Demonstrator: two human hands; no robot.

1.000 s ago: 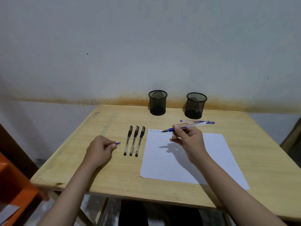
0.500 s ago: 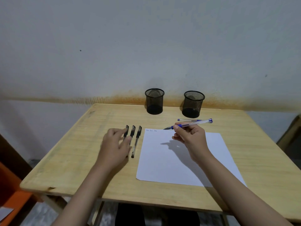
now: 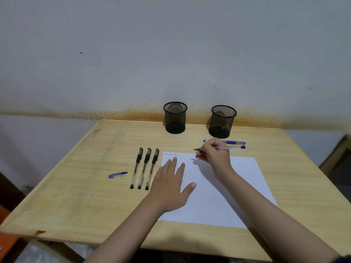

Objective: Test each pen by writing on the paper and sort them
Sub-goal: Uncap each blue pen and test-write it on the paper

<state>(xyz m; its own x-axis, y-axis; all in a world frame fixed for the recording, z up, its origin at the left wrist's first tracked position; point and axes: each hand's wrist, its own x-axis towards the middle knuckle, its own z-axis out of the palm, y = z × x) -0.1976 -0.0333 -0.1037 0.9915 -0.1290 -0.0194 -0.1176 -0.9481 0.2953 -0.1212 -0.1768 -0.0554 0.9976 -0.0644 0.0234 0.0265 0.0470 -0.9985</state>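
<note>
The left hand (image 3: pixel 171 184) lies flat on the white paper (image 3: pixel 224 194), its fingers (image 3: pixel 174 160) spread and the palm pressing down on the sheet's left edge. The right hand (image 3: pixel 215 155) is curled over the paper's far edge, fingers pressed together and pinching an uncapped blue pen (image 3: pixel 230 148); the nib points left, just past the sheet's top edge, and seems to sit a little above the surface, though that is hard to judge from here. A few small blue scribbles (image 3: pixel 171 154) mark the paper's top-left corner.

Just left of the sheet three black pens (image 3: pixel 144 168) lie side by side, capped ends toward the wall. Farther left a loose blue cap (image 3: pixel 117 175) rests on the wooden tabletop (image 3: pixel 85 186). Behind the right hand another blue pen (image 3: pixel 232 142) lies crosswise. Two black mesh cups stand near the wall: the left cup (image 3: pixel 175 117) and the right cup (image 3: pixel 223 121), well apart.
</note>
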